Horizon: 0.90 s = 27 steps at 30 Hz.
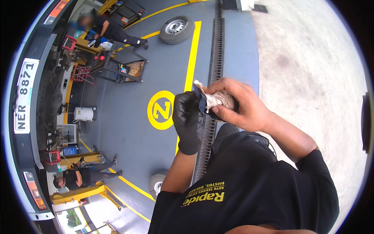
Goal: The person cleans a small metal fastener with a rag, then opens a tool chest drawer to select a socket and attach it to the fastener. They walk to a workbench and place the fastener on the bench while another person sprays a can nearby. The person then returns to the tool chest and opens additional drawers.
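Note:
My right hand (243,105) is bare and closed around a crumpled, stained off-white cloth (213,100), its thumb and fingers pinching the folds. A dark blue piece (201,102) shows at the cloth's left end; whether it is part of the cloth I cannot tell. My left hand (187,119) wears a black glove. Its fingers are curled right beside the dark blue piece, and what they grip is hidden. Both hands are held together in front of my body, above a floor grate (216,46).
At the left stands a raised vehicle (25,156). Two co-workers, one at the upper left (111,29) and one at the lower left (87,175), are near it. A wheel (177,30) lies on the grey floor beyond a metal cart (117,66); another wheel (156,183) is near my left arm.

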Each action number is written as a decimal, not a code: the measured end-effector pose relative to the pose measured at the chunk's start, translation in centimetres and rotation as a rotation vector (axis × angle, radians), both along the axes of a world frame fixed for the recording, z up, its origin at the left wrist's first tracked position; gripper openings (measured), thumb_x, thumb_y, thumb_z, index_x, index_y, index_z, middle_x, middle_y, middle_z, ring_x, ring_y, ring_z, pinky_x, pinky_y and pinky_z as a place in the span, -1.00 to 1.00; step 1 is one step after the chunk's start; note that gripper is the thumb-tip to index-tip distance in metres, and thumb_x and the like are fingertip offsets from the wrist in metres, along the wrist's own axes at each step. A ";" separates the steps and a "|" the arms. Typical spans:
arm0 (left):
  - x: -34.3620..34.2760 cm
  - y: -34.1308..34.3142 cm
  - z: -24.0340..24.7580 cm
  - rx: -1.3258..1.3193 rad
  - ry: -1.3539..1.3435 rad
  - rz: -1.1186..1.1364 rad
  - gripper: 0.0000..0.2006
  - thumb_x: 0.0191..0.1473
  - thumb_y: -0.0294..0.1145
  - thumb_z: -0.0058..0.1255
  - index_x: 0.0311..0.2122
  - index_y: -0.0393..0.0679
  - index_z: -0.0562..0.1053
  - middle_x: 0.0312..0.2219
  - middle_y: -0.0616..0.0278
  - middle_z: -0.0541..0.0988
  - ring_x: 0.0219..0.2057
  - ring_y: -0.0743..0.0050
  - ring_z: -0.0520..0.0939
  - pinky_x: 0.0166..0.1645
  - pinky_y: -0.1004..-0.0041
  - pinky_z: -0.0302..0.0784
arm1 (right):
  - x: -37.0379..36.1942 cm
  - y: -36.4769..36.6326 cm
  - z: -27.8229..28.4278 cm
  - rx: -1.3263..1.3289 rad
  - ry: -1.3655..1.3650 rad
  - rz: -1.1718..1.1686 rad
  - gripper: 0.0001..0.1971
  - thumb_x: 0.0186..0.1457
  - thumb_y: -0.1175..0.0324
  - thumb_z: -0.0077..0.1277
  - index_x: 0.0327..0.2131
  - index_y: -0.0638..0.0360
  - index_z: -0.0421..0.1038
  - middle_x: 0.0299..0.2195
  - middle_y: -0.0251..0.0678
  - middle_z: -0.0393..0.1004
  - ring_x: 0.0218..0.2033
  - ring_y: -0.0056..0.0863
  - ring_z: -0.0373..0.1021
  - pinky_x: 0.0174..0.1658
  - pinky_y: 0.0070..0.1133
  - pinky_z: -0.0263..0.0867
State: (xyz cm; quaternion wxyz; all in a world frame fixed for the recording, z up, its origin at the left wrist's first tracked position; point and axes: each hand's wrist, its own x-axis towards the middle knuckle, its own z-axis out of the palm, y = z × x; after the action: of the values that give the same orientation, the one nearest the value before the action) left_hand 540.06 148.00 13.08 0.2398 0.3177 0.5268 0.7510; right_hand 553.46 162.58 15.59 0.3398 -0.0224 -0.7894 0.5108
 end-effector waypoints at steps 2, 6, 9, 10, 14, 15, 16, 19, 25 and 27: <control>-3.2 5.2 -1.2 0.073 0.016 0.003 -0.81 0.28 -0.49 -0.04 -0.04 -0.28 0.40 -0.12 0.23 0.49 -0.05 0.51 0.51 0.07 0.40 0.45 | -5.1 4.0 -1.0 0.024 -0.023 -0.077 -0.67 -0.06 0.48 0.15 -0.16 0.18 0.38 -0.32 -0.08 0.48 -0.27 -0.01 0.47 -0.19 -0.28 0.39; -11.7 16.3 -1.8 -0.123 0.201 0.061 -0.87 0.34 -0.54 -0.13 -0.06 -0.28 0.40 -0.21 0.30 0.45 -0.14 0.58 0.47 0.00 0.48 0.43 | -15.7 15.3 -2.7 -0.016 -0.073 -0.039 -0.77 -0.05 0.53 0.07 -0.27 0.20 0.30 -0.44 -0.16 0.37 -0.42 -0.23 0.38 -0.31 -0.39 0.32; -17.7 24.1 -1.4 -0.203 0.162 0.054 -0.91 0.37 -0.48 -0.13 -0.13 -0.24 0.41 -0.36 0.35 0.47 -0.32 0.59 0.47 -0.21 0.43 0.45 | -21.8 22.5 -3.1 -0.339 -0.229 0.003 -0.82 0.01 0.55 0.01 -0.30 0.18 0.26 -0.44 -0.32 0.32 -0.41 -0.49 0.30 -0.30 -0.51 0.26; -20.2 27.1 -1.1 -0.154 0.265 0.074 -0.91 0.36 -0.46 -0.11 -0.14 -0.25 0.40 -0.40 0.22 0.48 -0.36 0.51 0.48 -0.24 0.39 0.44 | -24.4 25.1 -2.9 -0.473 -0.199 0.036 -0.84 0.03 0.56 0.00 -0.30 0.18 0.25 -0.42 -0.38 0.32 -0.38 -0.56 0.27 -0.29 -0.55 0.24; -30.1 35.5 -0.5 -0.247 0.483 0.061 -0.91 0.29 -0.52 -0.04 -0.13 -0.26 0.41 -0.35 0.04 0.50 -0.34 0.11 0.55 -0.18 0.31 0.47 | -34.2 34.8 -2.3 -0.849 -0.266 0.200 -0.84 0.09 0.53 -0.02 -0.22 0.16 0.32 -0.33 -0.49 0.38 -0.28 -0.67 0.29 -0.20 -0.64 0.23; -32.9 37.3 -0.7 -0.215 0.615 0.092 -0.89 0.26 -0.54 -0.01 -0.12 -0.26 0.42 -0.33 0.03 0.50 -0.31 0.07 0.55 -0.17 0.28 0.48 | -36.7 37.1 -2.3 -0.932 -0.294 0.247 -0.83 0.10 0.51 -0.02 -0.20 0.15 0.34 -0.32 -0.47 0.39 -0.27 -0.67 0.30 -0.19 -0.65 0.23; -35.7 39.0 -1.0 -0.185 0.743 0.117 -0.86 0.23 -0.56 0.03 -0.11 -0.25 0.42 -0.31 0.03 0.51 -0.29 0.04 0.56 -0.15 0.25 0.49 | -39.6 39.4 -2.4 -1.023 -0.341 0.308 -0.79 0.12 0.49 -0.03 -0.13 0.15 0.38 -0.30 -0.43 0.46 -0.27 -0.62 0.41 -0.23 -0.59 0.39; -44.7 44.9 -2.1 -0.095 1.104 0.115 -0.72 0.10 -0.68 0.09 -0.07 -0.24 0.40 -0.27 0.04 0.52 -0.29 -0.01 0.56 -0.17 0.22 0.51 | -47.5 46.3 -2.9 -1.178 -0.391 0.515 -0.75 0.12 0.45 -0.01 -0.10 0.18 0.39 -0.29 -0.36 0.51 -0.33 -0.53 0.51 -0.32 -0.48 0.54; -59.8 51.3 -0.2 -0.215 1.431 0.152 -0.68 0.04 -0.62 0.18 -0.06 -0.26 0.46 -0.19 0.01 0.54 -0.20 -0.08 0.59 -0.07 0.16 0.55 | -65.0 56.6 -2.5 -1.270 -0.780 0.815 -0.64 0.10 0.49 -0.07 0.01 0.25 0.40 -0.23 -0.26 0.55 -0.29 -0.48 0.56 -0.23 -0.48 0.57; -64.7 52.1 0.9 -0.265 1.418 0.173 -0.71 0.05 -0.62 0.19 -0.09 -0.25 0.47 -0.21 0.00 0.55 -0.20 -0.07 0.60 -0.06 0.19 0.55 | -70.9 58.8 -2.1 -1.225 -0.871 0.987 -0.65 0.11 0.47 -0.07 0.00 0.24 0.40 -0.26 -0.26 0.55 -0.31 -0.49 0.56 -0.28 -0.49 0.57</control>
State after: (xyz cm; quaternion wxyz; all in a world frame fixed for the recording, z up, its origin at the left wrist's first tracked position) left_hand 475.36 200.07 13.97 -0.1833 0.6535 0.6656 0.3105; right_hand 482.55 221.38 13.54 -0.3192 -0.0496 -0.3573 0.8763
